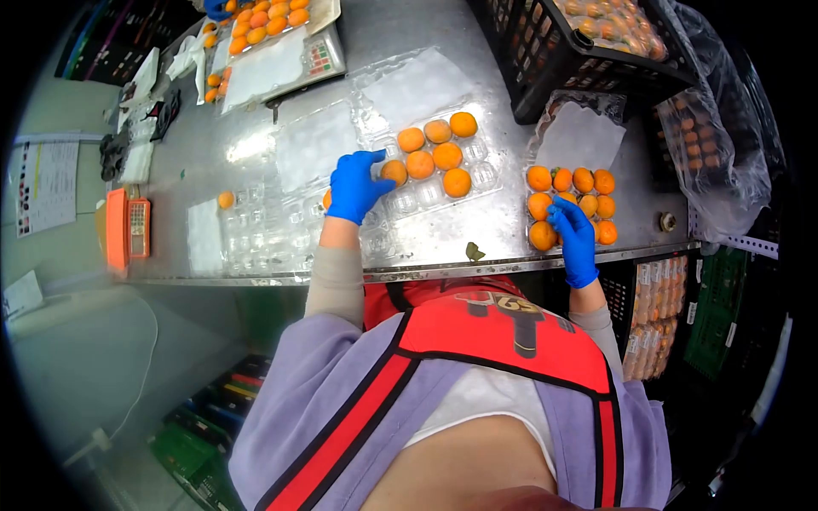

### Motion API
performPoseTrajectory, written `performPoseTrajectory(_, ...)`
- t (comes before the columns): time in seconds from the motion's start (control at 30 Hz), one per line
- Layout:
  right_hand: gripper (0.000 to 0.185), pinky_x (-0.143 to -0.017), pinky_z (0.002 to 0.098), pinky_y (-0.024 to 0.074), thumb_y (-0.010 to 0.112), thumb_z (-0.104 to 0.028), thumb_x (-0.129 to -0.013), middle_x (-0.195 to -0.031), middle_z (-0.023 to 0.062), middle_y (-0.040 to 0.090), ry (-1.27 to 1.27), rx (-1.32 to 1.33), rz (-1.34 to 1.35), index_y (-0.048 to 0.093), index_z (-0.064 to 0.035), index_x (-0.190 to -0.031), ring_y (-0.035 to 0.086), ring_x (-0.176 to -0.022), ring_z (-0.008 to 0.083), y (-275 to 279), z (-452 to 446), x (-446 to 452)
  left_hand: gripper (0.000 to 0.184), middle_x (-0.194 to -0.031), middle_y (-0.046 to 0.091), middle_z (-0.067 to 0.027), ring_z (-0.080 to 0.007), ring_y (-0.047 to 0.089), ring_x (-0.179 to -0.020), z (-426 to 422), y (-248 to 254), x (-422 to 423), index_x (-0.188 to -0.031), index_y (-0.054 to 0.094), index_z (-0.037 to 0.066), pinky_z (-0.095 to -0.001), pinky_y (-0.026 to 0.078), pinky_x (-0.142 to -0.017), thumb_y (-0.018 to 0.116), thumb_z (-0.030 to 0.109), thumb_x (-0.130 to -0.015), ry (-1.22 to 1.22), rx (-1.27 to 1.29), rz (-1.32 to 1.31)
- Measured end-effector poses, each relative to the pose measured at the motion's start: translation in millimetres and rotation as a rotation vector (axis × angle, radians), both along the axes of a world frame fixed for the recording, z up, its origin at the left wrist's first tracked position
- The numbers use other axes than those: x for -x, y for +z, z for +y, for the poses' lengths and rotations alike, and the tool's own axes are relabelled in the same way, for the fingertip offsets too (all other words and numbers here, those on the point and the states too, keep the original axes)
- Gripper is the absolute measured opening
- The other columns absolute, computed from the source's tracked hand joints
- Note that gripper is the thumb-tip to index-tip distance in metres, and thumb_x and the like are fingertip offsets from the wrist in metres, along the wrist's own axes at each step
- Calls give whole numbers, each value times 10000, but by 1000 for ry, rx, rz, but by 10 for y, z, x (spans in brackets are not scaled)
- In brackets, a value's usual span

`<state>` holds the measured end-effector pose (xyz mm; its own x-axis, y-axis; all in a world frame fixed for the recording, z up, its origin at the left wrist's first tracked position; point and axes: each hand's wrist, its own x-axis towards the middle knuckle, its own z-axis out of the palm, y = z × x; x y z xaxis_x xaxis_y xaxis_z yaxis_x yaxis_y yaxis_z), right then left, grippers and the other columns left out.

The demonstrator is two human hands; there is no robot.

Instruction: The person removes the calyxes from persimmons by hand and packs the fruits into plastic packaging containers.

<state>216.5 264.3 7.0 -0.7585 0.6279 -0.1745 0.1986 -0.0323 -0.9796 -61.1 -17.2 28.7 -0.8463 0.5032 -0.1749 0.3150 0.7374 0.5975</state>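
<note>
My left hand (356,183), in a blue glove, reaches over the clear plastic trays. Its thumb and index finger are apart beside a round orange fruit (394,173); whether they touch it I cannot tell. Several more orange fruits (420,164) sit in the cups of that clear clamshell tray (433,192). Part of one fruit (327,198) shows behind the hand. Over a fuller clamshell (535,189) at the right, my gloved right hand (575,238) has its fingertips bunched together above the fruits (583,180). Anything between those fingertips is too small to make out.
A scale (317,64) at the back left carries a tray of fruit (277,24). A black crate (528,64) with packed fruit stands back right, near plastic wrap (724,162). An orange calculator-like device (128,228) stands left. A leaf (475,251) lies near the table's front edge.
</note>
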Motion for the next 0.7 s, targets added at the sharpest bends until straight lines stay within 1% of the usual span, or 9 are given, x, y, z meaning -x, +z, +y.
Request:
performPoseTrajectory(0.03,287,-800,224,456,548,-85,-902,-1081,55,605,17,13,-23,554,-10,-1179,570,-935,110,-10,-21,-5,578,-1092,617,-106,-289,558,-1021,26,-3,-39,-1149,613,134,-367,461,-882,797,188,-604,-112,25,132)
performPoseTrajectory(0.1,292,-781,216,450,547,-98,-905,-1078,50,607,34,22,-47,554,-17,-1185,569,-917,100,20,-57,13,584,-1084,619,-99,-294,550,-1024,59,-120,-65,-1145,614,145,-380,453,-886,796,197,-593,-142,20,164)
performPoseTrajectory(0.17,279,-840,236,434,578,-64,-873,-1042,57,611,17,117,-43,569,20,-1138,551,-968,112,136,-121,78,583,-1075,619,-101,-305,550,-1001,79,-181,-79,-1148,610,155,-383,454,-878,791,202,-595,-157,61,227)
performPoseTrajectory(0.3,278,-835,230,436,576,-60,-872,-1040,60,615,29,85,-27,572,17,-1140,559,-963,112,122,-124,140,586,-1067,620,-99,-319,549,-975,77,-237,-31,-1149,607,158,-388,449,-882,787,212,-594,-163,42,257)
performPoseTrajectory(0.4,319,-774,215,440,556,-122,-898,-1047,44,619,90,83,18,543,-24,-1202,573,-913,98,93,-120,152,572,-1078,618,-98,-293,551,-1007,69,-108,-44,-1156,600,128,-374,441,-898,778,200,-616,-188,58,242)
performPoseTrajectory(0.47,324,-798,227,445,557,-110,-894,-1050,51,617,102,77,-2,539,-17,-1205,577,-927,110,115,-152,181,559,-1138,605,-96,-242,532,-1099,58,-14,-76,-1163,586,79,-354,410,-942,763,146,-637,-122,-329,28)
performPoseTrajectory(0.5,324,-798,227,445,557,-110,-894,-1050,51,617,98,75,-2,539,-17,-1205,577,-927,110,152,-176,206,559,-1138,605,-96,-242,532,-1099,70,39,-99,-1163,586,79,-354,410,-942,763,146,-637,-126,-331,27)
performPoseTrajectory(0.57,291,-826,240,453,571,-44,-869,-1026,61,619,136,181,8,568,5,-1156,572,-934,121,377,-272,298,563,-1206,572,-102,-210,487,-1179,204,471,-225,-1180,561,30,-350,352,-1005,742,83,-650,-190,-726,-206)
performPoseTrajectory(0.7,363,-863,252,441,540,-89,-883,-1063,86,599,344,235,100,508,0,-1233,569,-967,139,815,-420,508,608,-1246,543,-104,-225,460,-1210,406,791,-428,-1204,534,21,-365,302,-1046,738,49,-632,-309,-934,-332)
